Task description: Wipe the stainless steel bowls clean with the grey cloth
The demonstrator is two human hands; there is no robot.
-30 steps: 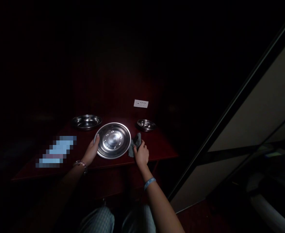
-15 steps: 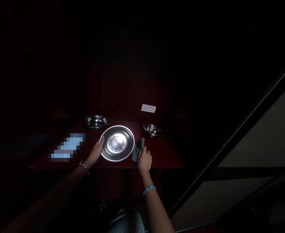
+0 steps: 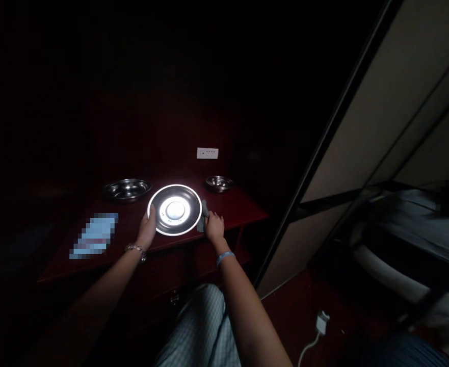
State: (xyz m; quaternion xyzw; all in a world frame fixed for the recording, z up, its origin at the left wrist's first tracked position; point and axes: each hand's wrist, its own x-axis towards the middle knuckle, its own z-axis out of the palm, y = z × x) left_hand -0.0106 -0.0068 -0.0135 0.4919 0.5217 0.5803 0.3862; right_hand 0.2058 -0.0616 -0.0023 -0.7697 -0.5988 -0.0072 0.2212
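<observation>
My left hand (image 3: 147,227) grips the left rim of a round, shiny steel plate (image 3: 188,206), thumb over its edge. The plate is tipped toward me above the dark red table (image 3: 243,209). At its right side, my right hand (image 3: 214,226) is closed on a grey-green cloth (image 3: 201,223), which reaches the plate's right rim and is partly hidden behind it. Behind the plate, a wide steel dish (image 3: 128,190) lies to the left and smaller steel bowls (image 3: 218,184), seemingly stacked, sit to the right.
A blurred-out pale blue item (image 3: 96,235) lies on the table's left side. A white power socket (image 3: 208,153) is on the back wall. On the floor at lower right lies a white plug with a cord (image 3: 322,323). A pale panel (image 3: 323,168) stands right of the table.
The view has swung right, bringing the floor plug into sight. The cloth hand has come closer to the plate's right rim. The left hand keeps its hold.
</observation>
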